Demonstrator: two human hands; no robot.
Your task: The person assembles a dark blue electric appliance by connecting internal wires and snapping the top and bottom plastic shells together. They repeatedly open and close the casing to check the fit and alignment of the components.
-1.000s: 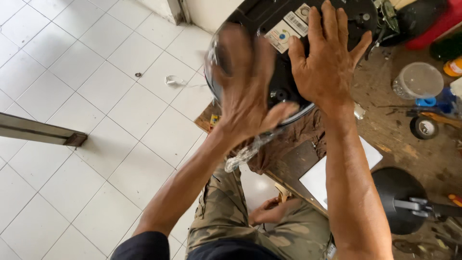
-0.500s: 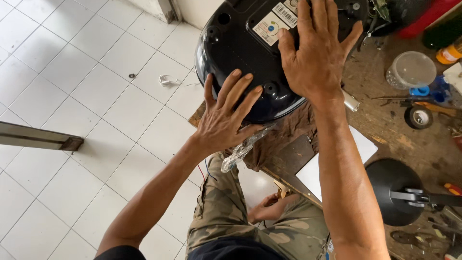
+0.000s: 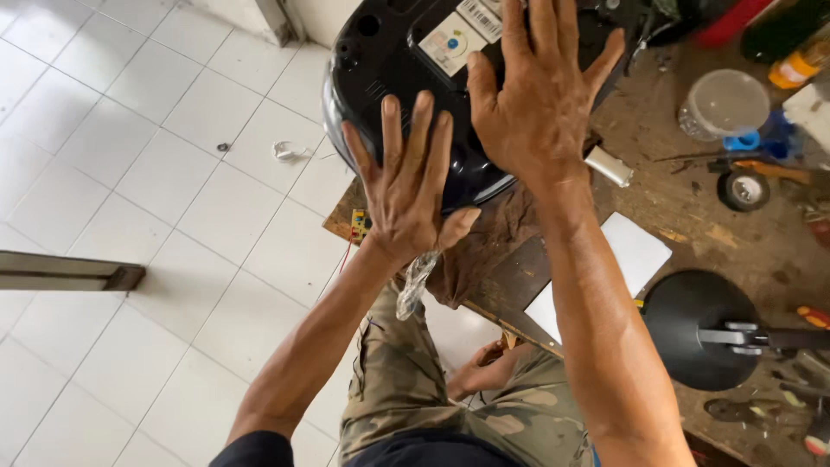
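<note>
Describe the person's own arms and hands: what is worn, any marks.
Both forearms are bare. A dark sleeve edge shows at the left upper arm. The left hand and right hand wear no gloves, and no rings or watch show. Grime darkens some left fingers.

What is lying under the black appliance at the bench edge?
A brown cloth shows beneath the black appliance, draped over the wooden bench. The left hand and right hand press on the appliance, covering anything else there.
</note>
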